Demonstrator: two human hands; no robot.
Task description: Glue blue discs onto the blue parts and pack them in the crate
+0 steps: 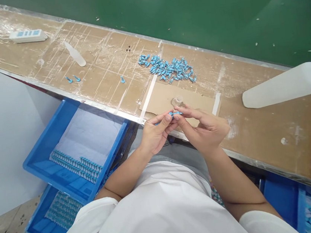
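Observation:
Between the fingertips of both hands is a small blue plastic part (175, 113), held near the table's front edge. My left hand (157, 131) pinches its left end between thumb and fingers. From the other side, my right hand (201, 126) grips the right end with thumb and forefinger. The part's exact kind is too small to make out, and fingers cover some of it. Just beyond the fingertips a small clear round cup (177, 101) stands on a cardboard sheet (157, 94). A heap of similar small blue parts (171, 69) lies farther back.
On the left are a white power strip (28, 36), a small white bottle (75, 54) and several loose blue pieces (122, 80). A large white bottle (284, 86) lies at right. Blue trays (36, 154) with rows of parts sit below the table edge. A green surface (143, 13) runs behind.

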